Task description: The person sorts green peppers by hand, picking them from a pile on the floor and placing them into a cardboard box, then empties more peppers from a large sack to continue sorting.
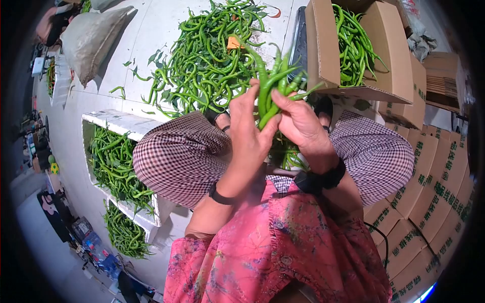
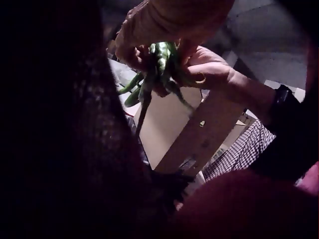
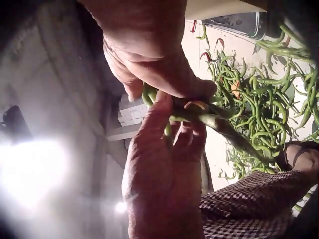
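Observation:
A small bunch of long green peppers (image 1: 265, 91) is held between both hands above the lap. The left hand (image 1: 247, 121) grips the bunch from the left, thumb across its lower end; the right hand (image 1: 303, 123) grips it from the right, thumb on top. In the left wrist view, peppers (image 2: 162, 59) hang down between the left hand (image 2: 174, 20) and the right hand (image 2: 209, 69). The right wrist view shows the right hand (image 3: 149, 55) above and the left hand (image 3: 164, 184) below, both around peppers (image 3: 209, 121). Some fingers are hidden behind the peppers.
A loose pile of green peppers (image 1: 202, 65) lies on the pale floor ahead. At the right stands an open cardboard box (image 1: 323, 50) with peppers inside. White foam boxes (image 1: 121, 123) of peppers are at the left, a sack (image 1: 93, 43) at the upper left, and flat printed cartons (image 1: 434, 182) at the lower right.

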{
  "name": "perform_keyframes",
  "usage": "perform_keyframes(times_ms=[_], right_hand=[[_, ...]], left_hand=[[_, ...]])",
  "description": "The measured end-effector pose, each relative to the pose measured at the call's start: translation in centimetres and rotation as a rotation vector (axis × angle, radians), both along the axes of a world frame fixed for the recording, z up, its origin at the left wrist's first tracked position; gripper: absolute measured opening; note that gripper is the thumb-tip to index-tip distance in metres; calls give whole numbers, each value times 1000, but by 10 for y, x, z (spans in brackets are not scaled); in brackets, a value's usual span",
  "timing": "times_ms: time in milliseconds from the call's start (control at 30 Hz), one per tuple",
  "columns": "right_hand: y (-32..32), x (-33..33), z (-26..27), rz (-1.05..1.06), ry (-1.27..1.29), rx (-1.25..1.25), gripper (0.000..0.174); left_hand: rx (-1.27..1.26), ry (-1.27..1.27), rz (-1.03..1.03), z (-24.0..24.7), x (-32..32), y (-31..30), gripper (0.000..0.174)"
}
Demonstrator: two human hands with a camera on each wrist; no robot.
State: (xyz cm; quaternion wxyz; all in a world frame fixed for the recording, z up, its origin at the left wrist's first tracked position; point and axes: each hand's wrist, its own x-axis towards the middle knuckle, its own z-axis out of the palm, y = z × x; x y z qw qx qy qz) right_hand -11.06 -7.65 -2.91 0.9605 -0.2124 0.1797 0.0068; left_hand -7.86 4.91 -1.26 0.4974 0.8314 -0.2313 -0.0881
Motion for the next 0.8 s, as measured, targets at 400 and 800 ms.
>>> perform_keyframes(times_ms=[400,800], right_hand=[[4,-6,-2,-81,-8,-129,41],[-9,-9,0,29,88,-362,27]], left_hand=[[-456,668,63,10,7,1,31],[-503,876,113,4,9,7,24]])
